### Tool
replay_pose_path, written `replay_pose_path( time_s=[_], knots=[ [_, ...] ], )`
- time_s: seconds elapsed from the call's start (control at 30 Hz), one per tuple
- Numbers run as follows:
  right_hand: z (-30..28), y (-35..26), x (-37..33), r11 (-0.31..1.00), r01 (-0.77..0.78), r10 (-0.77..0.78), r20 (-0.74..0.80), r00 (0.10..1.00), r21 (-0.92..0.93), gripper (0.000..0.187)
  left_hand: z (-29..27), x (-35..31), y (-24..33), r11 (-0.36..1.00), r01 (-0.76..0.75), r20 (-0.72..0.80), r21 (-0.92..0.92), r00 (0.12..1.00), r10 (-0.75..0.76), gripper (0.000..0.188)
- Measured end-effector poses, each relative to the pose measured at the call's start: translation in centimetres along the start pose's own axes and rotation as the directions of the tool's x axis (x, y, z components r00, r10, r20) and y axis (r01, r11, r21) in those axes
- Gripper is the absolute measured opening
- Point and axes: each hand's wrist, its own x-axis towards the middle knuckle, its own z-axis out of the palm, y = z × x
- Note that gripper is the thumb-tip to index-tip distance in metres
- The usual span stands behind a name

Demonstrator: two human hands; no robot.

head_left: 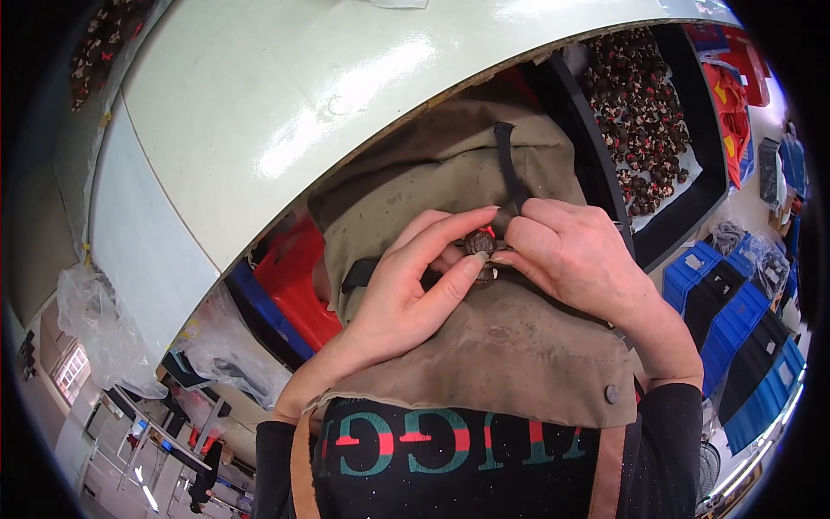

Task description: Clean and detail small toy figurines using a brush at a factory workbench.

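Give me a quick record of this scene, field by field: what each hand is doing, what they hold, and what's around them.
left hand: left hand pinches a small dark round part with a red spot, thumb and forefinger on it
right hand: right hand grips the same part from the other side
under the hands: brown apron over the lap
table: pale rounded table edge just above the hands
nearby stock: tray of similar dark parts at upper right
floor: blue bins at right, red bin at left

Both forearms come up from the lower edge and meet before the chest. The left hand curls inward, index finger and thumb pinched together. The right hand faces it, fingers bent and closed at the same spot.
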Motion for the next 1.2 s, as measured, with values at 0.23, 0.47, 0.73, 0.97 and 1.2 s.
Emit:
replay_pose_path(
  time_s=[0.23, 0.47, 0.73, 0.97, 1.2],
  knots=[
    [0.2, 0.0, -0.1, 0.999, -0.044, 0.044, -0.018, 0.999, 0.010, 0.022, 0.0, 0.2, -0.1, 1.000, -0.003, 0.006, -0.009, 1.000, 0.003, 0.038],
    [-0.2, 0.3, 0.1, 1.000, 0.000, 0.000, 0.006, 1.000, 0.028, 0.022, 0.0, 0.3, -0.1, 1.000, -0.017, -0.009, 0.008, 1.000, 0.017, 0.038],
    [-1.2, 1.2, -0.9, 0.811, -0.138, 0.305, -0.209, 0.929, 0.569, 0.015, 1.2, 0.8, 1.3, 0.959, 0.121, 0.026, -0.257, 0.993, -0.118, 0.046],
    [-2.0, -0.3, -0.6, 0.617, -0.290, 0.335, 0.090, 0.938, 0.731, 0.026, 2.0, 1.5, 1.8, 0.948, 0.013, 0.055, -0.318, 0.998, 0.005, 0.060],
    [-1.8, 1.2, -0.8, 0.674, -0.165, 0.389, -0.156, 0.908, 0.720, 0.018, 2.0, 1.4, 2.0, 0.978, 0.004, 0.046, -0.210, 0.999, 0.006, 0.063]
  ],
)
